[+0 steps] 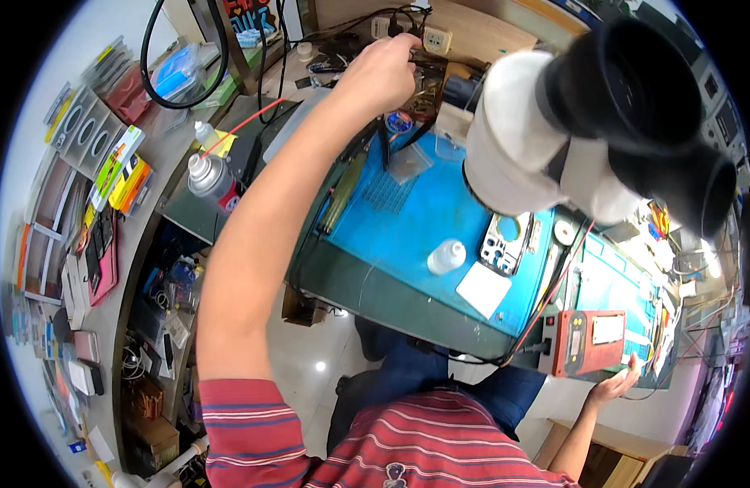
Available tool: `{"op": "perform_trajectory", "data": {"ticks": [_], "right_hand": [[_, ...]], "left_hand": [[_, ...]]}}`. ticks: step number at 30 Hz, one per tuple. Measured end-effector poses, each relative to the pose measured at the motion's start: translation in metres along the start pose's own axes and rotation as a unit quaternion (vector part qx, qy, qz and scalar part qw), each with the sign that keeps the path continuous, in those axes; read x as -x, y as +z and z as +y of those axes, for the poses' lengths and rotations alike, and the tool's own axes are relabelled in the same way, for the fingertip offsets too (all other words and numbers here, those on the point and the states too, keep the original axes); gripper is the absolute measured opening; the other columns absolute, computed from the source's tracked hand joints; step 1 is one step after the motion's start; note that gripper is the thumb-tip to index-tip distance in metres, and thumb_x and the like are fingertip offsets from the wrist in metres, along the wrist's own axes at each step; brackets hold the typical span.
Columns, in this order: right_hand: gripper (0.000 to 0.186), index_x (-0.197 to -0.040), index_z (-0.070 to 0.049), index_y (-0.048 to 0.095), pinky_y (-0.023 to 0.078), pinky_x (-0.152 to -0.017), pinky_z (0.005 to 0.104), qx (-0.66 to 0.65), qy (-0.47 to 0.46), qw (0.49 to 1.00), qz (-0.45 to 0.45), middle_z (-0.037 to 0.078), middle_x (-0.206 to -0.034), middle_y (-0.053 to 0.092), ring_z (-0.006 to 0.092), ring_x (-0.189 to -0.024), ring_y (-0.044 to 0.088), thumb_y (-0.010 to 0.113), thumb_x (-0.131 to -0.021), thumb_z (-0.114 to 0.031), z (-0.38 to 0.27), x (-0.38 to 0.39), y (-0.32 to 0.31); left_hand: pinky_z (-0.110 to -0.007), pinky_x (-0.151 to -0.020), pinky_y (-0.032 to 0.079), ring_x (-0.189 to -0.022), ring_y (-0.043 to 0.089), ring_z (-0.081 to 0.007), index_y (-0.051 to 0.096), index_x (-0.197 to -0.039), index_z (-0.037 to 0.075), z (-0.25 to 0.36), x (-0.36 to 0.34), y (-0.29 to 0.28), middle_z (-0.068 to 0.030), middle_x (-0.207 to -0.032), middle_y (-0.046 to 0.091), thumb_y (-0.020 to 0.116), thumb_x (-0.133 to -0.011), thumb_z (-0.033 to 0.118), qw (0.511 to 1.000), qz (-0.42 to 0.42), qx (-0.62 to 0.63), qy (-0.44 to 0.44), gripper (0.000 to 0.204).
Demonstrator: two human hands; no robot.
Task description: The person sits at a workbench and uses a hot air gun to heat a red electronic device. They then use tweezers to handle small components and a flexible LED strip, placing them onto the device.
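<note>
My left hand (383, 75) reaches to the far back of the bench, by a wall socket (437, 39) and black plugs. Its fingers are curled with the fingertips bent inward; whatever they hold, if anything, is hidden. Far off to the right, my right hand (616, 385) is at the desk edge beside a red box-shaped device (590, 342) with a small display. Its fingers look stretched out, with nothing plainly in them. Below my left hand are black-handled pliers (385, 145), a small round tin (398, 122) and a clear plastic bag (409, 164).
A white microscope (505, 130) with black eyepieces looms over the blue mat (391, 236). On the mat are a white bottle (446, 257), a white square pad (483, 289) and a metal fixture (505, 244). A spray can (212, 180) stands left of my forearm, near a cluttered side shelf (139, 268).
</note>
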State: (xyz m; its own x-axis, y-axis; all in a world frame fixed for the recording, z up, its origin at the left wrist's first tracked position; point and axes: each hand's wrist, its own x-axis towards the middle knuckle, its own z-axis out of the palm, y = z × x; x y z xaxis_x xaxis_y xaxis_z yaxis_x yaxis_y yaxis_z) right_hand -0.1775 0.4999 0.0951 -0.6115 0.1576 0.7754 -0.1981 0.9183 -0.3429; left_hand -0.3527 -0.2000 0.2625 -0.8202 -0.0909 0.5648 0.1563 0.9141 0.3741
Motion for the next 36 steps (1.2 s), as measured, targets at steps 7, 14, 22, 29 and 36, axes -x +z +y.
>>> {"op": "perform_trajectory", "data": {"ticks": [7, 14, 22, 29, 36], "right_hand": [[0.042, -0.133, 0.005, 0.061, 0.044, -0.11, 0.0427, -0.025, 0.005, 1.0, -0.004, 0.018, -0.133, 0.061, 0.0313, -0.122, 0.057, 0.038, -0.1, -0.006, 0.001, -0.001, 0.006], [0.042, -0.133, 0.004, 0.061, 0.044, -0.11, 0.0438, -0.011, -0.008, 1.0, -0.011, 0.017, -0.132, 0.061, 0.0316, -0.122, 0.058, 0.038, -0.099, -0.006, 0.004, -0.003, 0.01], [0.043, -0.132, 0.007, 0.059, 0.042, -0.11, 0.0466, -0.016, -0.009, 1.0, 0.0, 0.019, -0.129, 0.062, 0.0344, -0.123, 0.056, 0.038, -0.1, -0.012, 0.015, 0.004, 0.006], [0.045, -0.132, 0.007, 0.059, 0.036, -0.114, 0.0495, 0.02, 0.036, 0.999, -0.03, 0.022, -0.131, 0.061, 0.0375, -0.126, 0.053, 0.039, -0.101, -0.019, 0.014, 0.007, -0.007], [0.047, -0.132, 0.007, 0.058, 0.038, -0.111, 0.0485, 0.013, 0.021, 0.999, -0.038, 0.021, -0.13, 0.06, 0.0366, -0.123, 0.055, 0.038, -0.101, -0.022, 0.029, 0.004, 0.005]], "left_hand": [[-0.049, -0.086, 0.056, -0.097, 0.07, -0.041, 0.072, -0.099, 0.001, 0.0, 0.097, -0.048, -0.0215, -0.098, 0.073, 0.062, -0.09, 0.01, 0.98, -0.102, -0.153, -0.072, 0.015], [-0.046, -0.082, 0.056, -0.102, 0.07, -0.0329, 0.074, -0.09, 0.009, -0.046, 0.073, -0.007, -0.0147, -0.095, 0.075, 0.066, -0.079, 0.005, 0.976, 0.023, -0.217, -0.018, 0.014], [-0.048, -0.101, 0.055, -0.119, 0.068, -0.0386, 0.073, -0.119, 0.002, -0.096, -0.029, 0.067, -0.0227, -0.129, 0.069, 0.062, -0.09, 0.012, 0.964, -0.147, -0.085, -0.202, 0.033], [-0.045, -0.102, 0.055, -0.127, 0.063, -0.0373, 0.068, -0.128, 0.0, -0.084, -0.069, 0.108, -0.0224, -0.135, 0.066, 0.069, -0.088, 0.012, 0.949, -0.189, -0.058, -0.246, 0.042], [-0.041, -0.08, 0.06, -0.102, 0.074, -0.0284, 0.068, -0.118, 0.001, -0.108, -0.081, 0.107, -0.0203, -0.118, 0.073, 0.062, -0.099, 0.019, 0.949, -0.129, 0.07, -0.28, 0.027]]}}
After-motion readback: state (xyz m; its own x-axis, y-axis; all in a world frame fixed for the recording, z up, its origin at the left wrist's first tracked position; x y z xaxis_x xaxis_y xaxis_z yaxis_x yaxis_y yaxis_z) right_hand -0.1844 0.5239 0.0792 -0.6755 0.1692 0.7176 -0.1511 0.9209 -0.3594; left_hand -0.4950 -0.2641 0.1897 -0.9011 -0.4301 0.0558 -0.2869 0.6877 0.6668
